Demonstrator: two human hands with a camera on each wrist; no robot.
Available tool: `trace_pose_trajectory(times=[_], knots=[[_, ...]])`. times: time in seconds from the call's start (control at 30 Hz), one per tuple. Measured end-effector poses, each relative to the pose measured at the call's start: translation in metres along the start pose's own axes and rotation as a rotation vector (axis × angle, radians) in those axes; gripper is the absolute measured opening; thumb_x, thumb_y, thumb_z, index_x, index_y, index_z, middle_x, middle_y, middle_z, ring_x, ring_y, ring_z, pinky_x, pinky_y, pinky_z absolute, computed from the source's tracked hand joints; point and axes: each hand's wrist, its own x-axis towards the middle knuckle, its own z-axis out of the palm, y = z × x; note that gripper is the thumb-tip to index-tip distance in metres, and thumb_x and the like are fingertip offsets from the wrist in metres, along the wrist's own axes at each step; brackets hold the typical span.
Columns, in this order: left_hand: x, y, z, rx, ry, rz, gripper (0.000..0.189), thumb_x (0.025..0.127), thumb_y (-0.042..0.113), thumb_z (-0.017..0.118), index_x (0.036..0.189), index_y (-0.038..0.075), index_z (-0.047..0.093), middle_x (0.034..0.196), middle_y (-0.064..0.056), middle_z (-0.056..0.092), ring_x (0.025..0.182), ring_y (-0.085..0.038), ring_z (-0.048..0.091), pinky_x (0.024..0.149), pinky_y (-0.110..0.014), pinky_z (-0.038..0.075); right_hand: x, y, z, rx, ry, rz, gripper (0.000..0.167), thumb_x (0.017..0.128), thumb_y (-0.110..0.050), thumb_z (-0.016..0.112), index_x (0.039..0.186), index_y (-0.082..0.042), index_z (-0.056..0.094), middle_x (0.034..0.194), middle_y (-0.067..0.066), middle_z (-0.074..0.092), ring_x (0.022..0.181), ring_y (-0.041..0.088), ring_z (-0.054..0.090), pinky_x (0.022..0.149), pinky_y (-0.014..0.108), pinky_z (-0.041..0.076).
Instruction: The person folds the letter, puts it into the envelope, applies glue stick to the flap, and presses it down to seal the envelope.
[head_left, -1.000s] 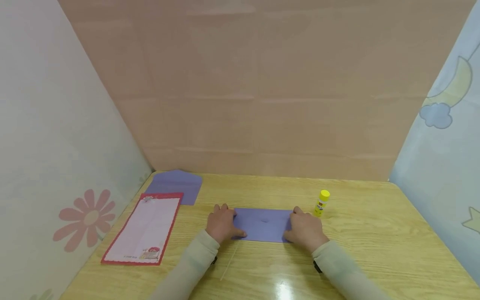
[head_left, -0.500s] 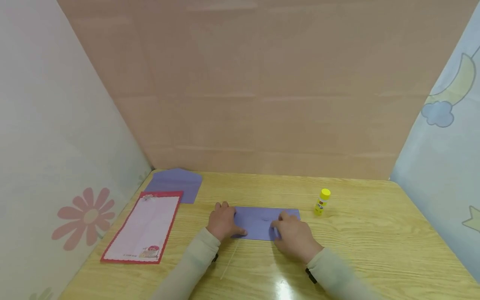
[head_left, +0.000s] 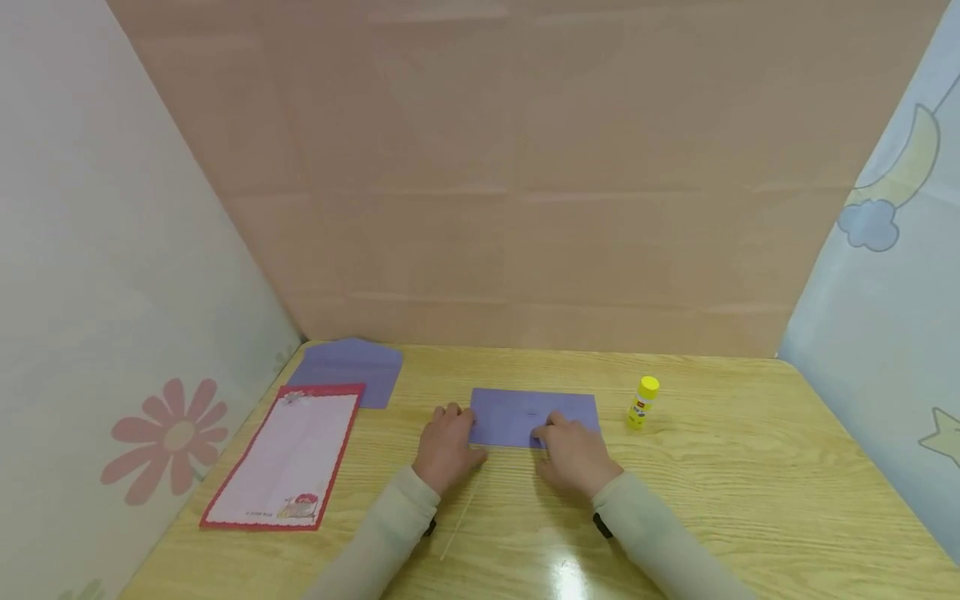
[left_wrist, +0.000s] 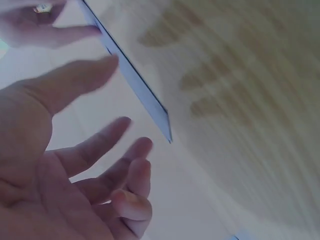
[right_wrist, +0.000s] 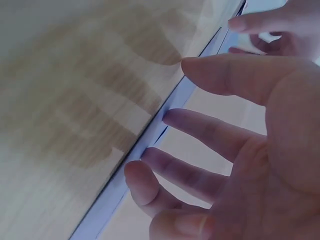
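A flat purple envelope [head_left: 502, 419] with a small curved mark near its middle lies on the table before me. My left hand [head_left: 447, 446] is beside its left end, fingertips at the edge and thumb just off the near corner. Seen from the left wrist, the fingers of that hand [left_wrist: 60, 185] are spread and loosely bent beside the envelope's thin edge [left_wrist: 142, 95]. My right hand [head_left: 576, 454] rests its fingertips on the right part of the envelope. In the right wrist view, the fingers of this hand [right_wrist: 280, 170] reach to the envelope's edge [right_wrist: 145, 137] without curling round it.
A yellow glue stick [head_left: 642, 402] stands upright to the right of the envelope. At the left lies a white sheet with a red border [head_left: 288, 454], overlapping another purple envelope [head_left: 381, 379]. A thin pale strip [head_left: 459, 521] lies in front. Brown paper [head_left: 517, 250] backs the table.
The envelope has slid away from me toward the back of the table. My right hand has moved left from its right end onto its surface; my left hand stays near the left end.
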Motion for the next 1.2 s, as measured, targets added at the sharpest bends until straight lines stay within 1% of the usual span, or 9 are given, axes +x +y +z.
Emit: trace_pose_trajectory(times=[0.13,0.27,0.4,0.53,0.73,0.83,0.97,1.07,1.2], knots=[[-0.003,0.004,-0.003,-0.027,0.031,0.051,0.011,0.078,0.002,0.076,0.078,0.008,0.067,0.080,-0.004,0.061,0.072,-0.019,0.054,0.056,-0.030,0.045,0.014,0.004,-0.002,0.013,-0.025,0.015,0.041,0.084,-0.017,0.074,0.123,-0.005,0.069,0.117,0.014,0.060,0.087,0.028,0.062,0.066,0.044,0.054],[-0.006,0.006,-0.005,-0.062,0.059,0.104,0.023,0.078,-0.007,0.068,0.064,0.012,0.066,0.067,0.001,0.064,0.058,-0.008,0.051,0.049,-0.024,0.041,0.027,0.008,-0.002,0.011,-0.043,0.028,0.043,0.085,-0.017,0.071,0.126,-0.005,0.068,0.120,0.015,0.060,0.091,0.029,0.063,0.071,0.045,0.055],[-0.011,0.007,-0.007,-0.091,0.038,0.103,0.022,0.082,-0.003,0.071,0.067,0.012,0.070,0.068,0.003,0.067,0.058,-0.006,0.056,0.053,-0.024,0.046,0.038,0.011,-0.002,0.020,-0.068,0.056,0.045,0.085,-0.017,0.068,0.129,-0.005,0.066,0.123,0.016,0.058,0.094,0.031,0.063,0.075,0.045,0.055],[-0.015,0.006,-0.009,-0.092,0.005,0.086,0.013,0.088,0.006,0.074,0.075,0.011,0.075,0.072,0.003,0.070,0.062,-0.008,0.061,0.056,-0.026,0.049,0.046,0.015,-0.003,0.027,-0.092,0.080,0.048,0.086,-0.018,0.064,0.132,-0.005,0.063,0.129,0.017,0.055,0.106,0.036,0.062,0.082,0.050,0.054],[-0.016,-0.002,-0.015,-0.106,-0.033,0.045,0.028,0.099,0.013,0.062,0.071,0.011,0.066,0.057,0.008,0.054,0.048,-0.005,0.045,0.049,-0.024,0.040,0.049,0.022,-0.002,0.045,-0.087,0.054,0.048,0.087,-0.020,0.065,0.133,-0.005,0.062,0.136,0.018,0.053,0.116,0.040,0.059,0.090,0.054,0.052],[-0.018,-0.011,-0.019,-0.098,-0.024,0.014,0.036,0.098,0.019,0.064,0.063,0.014,0.056,0.051,0.010,0.043,0.044,-0.004,0.037,0.045,-0.022,0.032,0.046,0.023,-0.001,0.066,-0.070,0.042,0.049,0.087,-0.018,0.066,0.134,-0.006,0.060,0.141,0.020,0.050,0.120,0.043,0.056,0.095,0.057,0.049],[-0.021,-0.028,-0.029,-0.083,0.029,-0.001,0.039,0.091,0.023,0.074,0.060,0.017,0.051,0.051,0.010,0.040,0.045,-0.004,0.033,0.044,-0.020,0.028,0.038,0.023,-0.002,0.109,-0.047,0.026,0.051,0.087,-0.014,0.066,0.136,-0.004,0.058,0.144,0.022,0.048,0.125,0.044,0.054,0.099,0.058,0.046],[-0.023,-0.044,-0.042,-0.124,0.055,-0.034,0.031,0.092,0.021,0.073,0.066,0.014,0.058,0.055,0.009,0.048,0.047,-0.003,0.040,0.043,-0.022,0.032,0.032,0.024,-0.004,0.114,-0.041,0.015,0.051,0.087,-0.012,0.066,0.137,-0.002,0.058,0.143,0.022,0.049,0.125,0.042,0.054,0.098,0.057,0.048],[-0.024,-0.067,-0.064,-0.179,0.046,-0.130,0.021,0.099,0.015,0.062,0.082,0.005,0.069,0.064,0.001,0.062,0.049,-0.007,0.050,0.045,-0.027,0.038,0.027,0.026,-0.005,0.071,-0.049,0.016,0.046,0.087,-0.014,0.067,0.131,-0.001,0.062,0.135,0.020,0.054,0.118,0.038,0.059,0.092,0.053,0.052]])
